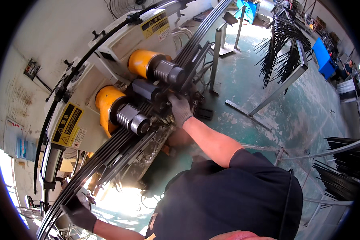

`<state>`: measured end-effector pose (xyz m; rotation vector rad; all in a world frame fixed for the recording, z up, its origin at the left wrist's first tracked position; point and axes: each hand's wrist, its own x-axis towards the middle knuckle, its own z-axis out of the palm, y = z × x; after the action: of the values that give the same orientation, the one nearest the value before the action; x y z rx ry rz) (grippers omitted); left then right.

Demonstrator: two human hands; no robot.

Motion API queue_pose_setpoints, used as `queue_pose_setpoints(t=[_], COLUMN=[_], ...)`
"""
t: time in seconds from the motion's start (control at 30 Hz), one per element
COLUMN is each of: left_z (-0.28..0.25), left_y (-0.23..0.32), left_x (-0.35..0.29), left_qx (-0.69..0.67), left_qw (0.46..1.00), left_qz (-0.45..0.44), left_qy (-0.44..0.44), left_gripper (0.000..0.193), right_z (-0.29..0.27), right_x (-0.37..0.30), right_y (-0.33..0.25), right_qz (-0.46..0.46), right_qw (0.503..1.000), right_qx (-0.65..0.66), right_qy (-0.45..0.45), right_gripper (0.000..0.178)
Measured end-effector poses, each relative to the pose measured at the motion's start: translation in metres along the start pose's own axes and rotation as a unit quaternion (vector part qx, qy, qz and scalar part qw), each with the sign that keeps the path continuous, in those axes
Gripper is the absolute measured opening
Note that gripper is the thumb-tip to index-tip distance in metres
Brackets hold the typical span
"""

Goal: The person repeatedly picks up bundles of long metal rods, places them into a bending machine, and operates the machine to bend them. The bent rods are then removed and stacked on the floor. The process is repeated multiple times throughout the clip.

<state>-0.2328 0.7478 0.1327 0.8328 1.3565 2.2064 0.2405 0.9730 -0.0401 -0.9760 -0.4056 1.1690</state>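
A bundle of long dark metal rods runs diagonally through a machine with two rollers. My left hand, in a grey glove, is closed on the rods at the lower left, its fingers partly hidden. My right hand, also gloved, reaches in beside the machine. Its fingers curl close to a dark metal block, and what they hold is hidden. Just left of it are a ridged steel roller on an orange housing and a second ridged roller on another orange housing.
A black hose arches over the pale machine bodies, which bear yellow warning labels. At the right, bent black rods hang on a metal stand on the worn green floor. More black rods lie on a curved rack. Farther back is a blue panel.
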Motion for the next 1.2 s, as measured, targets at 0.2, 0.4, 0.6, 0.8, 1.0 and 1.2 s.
queue_pose_setpoints(t=[0.2,0.4,0.6,0.8,1.0,1.2], left_z=[0.036,0.177,0.264,0.321,0.365,0.373], left_y=[0.045,0.052,0.072,0.049,0.046,0.033], left_x=[0.072,0.046,0.013,0.039,0.030,0.036], left_qx=[0.014,0.035,0.103,0.278,0.220,0.189], left_qw=[0.998,0.991,0.981,0.871,0.900,0.882], left_qz=[0.061,0.055,0.103,0.273,0.149,0.161], left_qy=[-0.022,-0.116,-0.126,-0.298,-0.346,-0.401], left_gripper=[0.046,0.043,0.042,0.027,0.043,0.043], right_z=[0.038,0.041,0.048,0.039,0.043,0.021], right_x=[0.000,0.038,0.035,0.036,0.031,0.067], right_y=[-0.035,-0.030,-0.033,-0.042,-0.045,-0.025], right_qz=[-0.024,-0.014,-0.001,-0.031,-0.056,-0.038], right_qw=[0.997,0.995,0.989,0.994,0.987,0.983], right_qx=[-0.067,-0.100,-0.130,-0.092,-0.153,-0.178], right_qy=[-0.027,-0.025,-0.064,-0.056,-0.016,-0.029], right_gripper=[0.041,0.037,0.054,0.058,0.059,0.068])
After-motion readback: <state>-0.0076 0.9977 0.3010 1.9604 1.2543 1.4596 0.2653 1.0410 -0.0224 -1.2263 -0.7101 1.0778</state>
